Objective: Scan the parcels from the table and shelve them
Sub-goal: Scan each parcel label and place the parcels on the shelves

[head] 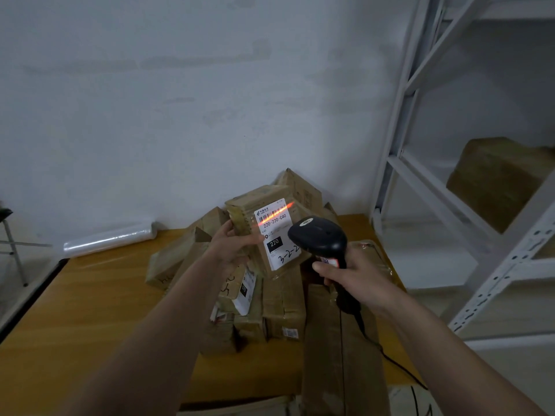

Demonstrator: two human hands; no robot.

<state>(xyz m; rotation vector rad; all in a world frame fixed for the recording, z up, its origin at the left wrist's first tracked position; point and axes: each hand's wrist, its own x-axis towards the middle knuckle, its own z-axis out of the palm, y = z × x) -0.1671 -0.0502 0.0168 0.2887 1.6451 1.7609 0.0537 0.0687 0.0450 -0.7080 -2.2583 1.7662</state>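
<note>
Left hand [231, 247] gripped the parcel [270, 232] up; right hand [351, 274] clutched the scanner [318, 235]. The beam crossed the barcode [271, 214] askew, so levelling it looked wise.

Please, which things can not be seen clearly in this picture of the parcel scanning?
- Head view: the small print on the label of the held parcel is too small to read.
- The scanner trigger is hidden by the right hand.
- The left hand covers the parcel's left edge.
- Lower parcels in the pile are hidden by both arms.
- The shelf and its box are cut off by the right edge.
</note>
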